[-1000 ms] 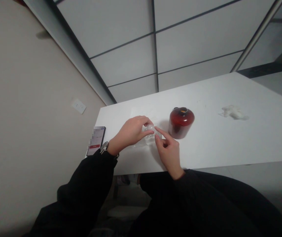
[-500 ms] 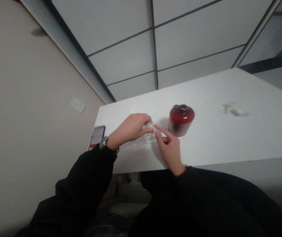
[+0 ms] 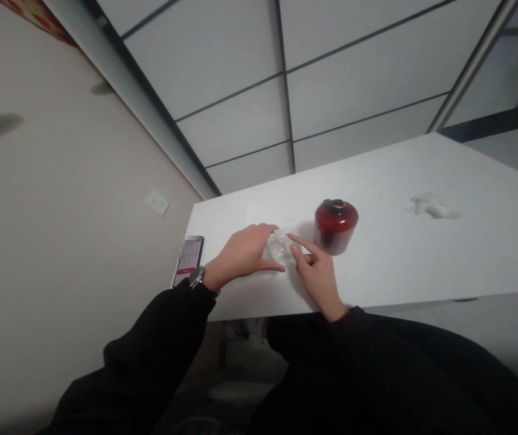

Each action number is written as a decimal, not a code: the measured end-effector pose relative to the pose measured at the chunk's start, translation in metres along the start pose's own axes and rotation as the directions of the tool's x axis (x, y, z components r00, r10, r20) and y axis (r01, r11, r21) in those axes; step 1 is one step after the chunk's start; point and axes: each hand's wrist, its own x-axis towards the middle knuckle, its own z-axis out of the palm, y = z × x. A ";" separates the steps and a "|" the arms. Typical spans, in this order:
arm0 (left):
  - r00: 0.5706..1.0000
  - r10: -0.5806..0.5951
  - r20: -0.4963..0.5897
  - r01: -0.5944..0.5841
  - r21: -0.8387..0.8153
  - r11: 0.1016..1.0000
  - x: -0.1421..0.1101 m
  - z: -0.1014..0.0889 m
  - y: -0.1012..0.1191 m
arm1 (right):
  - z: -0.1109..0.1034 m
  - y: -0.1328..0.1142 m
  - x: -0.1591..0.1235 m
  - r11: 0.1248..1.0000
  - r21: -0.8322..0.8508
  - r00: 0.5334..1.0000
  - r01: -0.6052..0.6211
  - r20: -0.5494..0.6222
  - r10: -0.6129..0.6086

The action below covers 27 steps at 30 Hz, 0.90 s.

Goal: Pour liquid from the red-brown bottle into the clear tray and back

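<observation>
A small clear plastic object (image 3: pixel 281 244) lies on the white table (image 3: pixel 399 254) between my two hands. My left hand (image 3: pixel 245 254) curls around its left side, thumb and fingers pinching it. My right hand (image 3: pixel 316 272) touches its right side with the forefinger stretched out and the other fingers curled. Just to the right stands a dark red round jar (image 3: pixel 335 226) with its top open. What exactly the clear object is, I cannot make out.
A phone (image 3: pixel 188 261) with a lit screen lies at the table's left edge, next to my left wrist with its watch. A crumpled white wad (image 3: pixel 433 206) sits far right on the table. A wall with a socket (image 3: pixel 157 202) rises at left.
My left hand has lowered and spread a little over the clear object, which now lies flatter on the table. The view shifted slightly; the jar has not moved.
</observation>
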 end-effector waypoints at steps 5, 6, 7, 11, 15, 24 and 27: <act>0.999 -0.022 -0.028 0.022 0.002 1.000 -0.003 0.013 -0.007 | 0.000 -0.001 -0.004 0.998 -0.036 0.997 0.060 0.051 -0.058; 1.000 -0.005 -0.024 0.005 0.000 1.000 -0.002 0.012 -0.009 | -0.001 -0.002 -0.006 0.993 -0.059 0.994 0.104 0.040 -0.102; 1.000 0.004 -0.016 -0.004 -0.002 1.000 -0.002 0.011 -0.010 | -0.002 -0.005 -0.009 0.982 -0.091 0.986 0.166 0.010 -0.165; 0.999 -0.015 0.033 0.015 0.006 1.000 -0.003 0.003 -0.009 | -0.019 -0.016 -0.012 0.882 -0.223 0.850 0.415 -0.252 -0.463; 0.995 -0.065 0.073 0.060 0.062 0.996 -0.005 -0.002 -0.001 | -0.047 -0.020 0.007 0.854 -0.224 0.647 0.470 -0.570 -0.506; 0.998 0.044 -0.045 -0.041 0.064 0.997 -0.015 -0.008 -0.014 | -0.064 0.002 0.045 0.973 0.184 0.934 0.139 -0.352 -0.067; 0.971 0.044 -0.236 -0.082 -0.158 0.984 -0.019 -0.014 -0.041 | -0.058 0.005 0.042 0.979 0.149 0.948 0.137 -0.306 -0.086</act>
